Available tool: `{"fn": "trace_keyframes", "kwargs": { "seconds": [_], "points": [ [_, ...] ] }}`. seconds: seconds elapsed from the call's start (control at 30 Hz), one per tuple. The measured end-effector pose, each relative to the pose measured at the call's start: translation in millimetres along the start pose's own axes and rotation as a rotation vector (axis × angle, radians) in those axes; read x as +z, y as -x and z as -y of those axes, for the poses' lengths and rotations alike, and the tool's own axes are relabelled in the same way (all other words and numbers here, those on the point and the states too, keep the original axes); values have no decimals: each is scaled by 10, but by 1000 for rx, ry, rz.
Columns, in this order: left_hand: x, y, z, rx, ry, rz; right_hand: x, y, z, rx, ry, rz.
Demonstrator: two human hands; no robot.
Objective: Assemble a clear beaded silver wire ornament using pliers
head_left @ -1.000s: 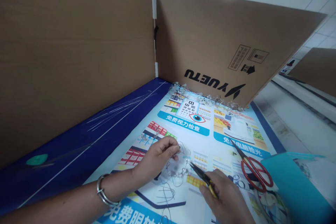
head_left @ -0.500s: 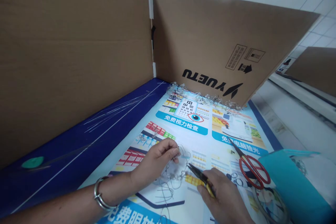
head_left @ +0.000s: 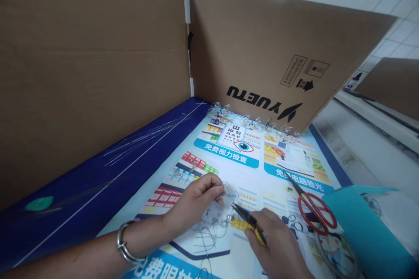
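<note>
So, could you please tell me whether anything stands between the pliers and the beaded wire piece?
Nothing visible does: the pliers in the right hand point at the beaded wire piece, which the left hand holds by its upper part. The scissors lie to the right, clear of that path.

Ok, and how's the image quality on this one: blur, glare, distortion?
Head view: dim, bluish light; soft shadow down the inner corner of the printed cardboard panel; wire beadwork too soft to trace strand by strand; wide-angle stretching towards the edges, as at the teal box.
</note>
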State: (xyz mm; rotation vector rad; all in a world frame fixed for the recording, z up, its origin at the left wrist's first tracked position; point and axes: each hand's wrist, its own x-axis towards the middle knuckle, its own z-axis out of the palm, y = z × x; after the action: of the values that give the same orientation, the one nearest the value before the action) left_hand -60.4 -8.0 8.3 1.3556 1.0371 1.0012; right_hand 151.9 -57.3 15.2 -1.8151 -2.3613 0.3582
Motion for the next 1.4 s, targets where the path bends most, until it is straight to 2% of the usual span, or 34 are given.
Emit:
{"fn": "trace_keyframes", "kwargs": {
  "seconds": [0.33,0.6,0.87,1.07,1.4],
  "points": [
    [7,-23,11,2,35,45,88,-4,-100,-86,54,-104],
    [4,-36,35,-8,38,96,22,19,-164,-168,185,-232],
    [-5,-8,49,131,-144,105,-59,19,-90,-237,271,-314],
    [14,24,-37,238,-236,108,-47,3,-51,-245,291,-299],
    [10,23,-79,264,-213,148,-58,30,-24,-299,295,-346]
  ]
}}
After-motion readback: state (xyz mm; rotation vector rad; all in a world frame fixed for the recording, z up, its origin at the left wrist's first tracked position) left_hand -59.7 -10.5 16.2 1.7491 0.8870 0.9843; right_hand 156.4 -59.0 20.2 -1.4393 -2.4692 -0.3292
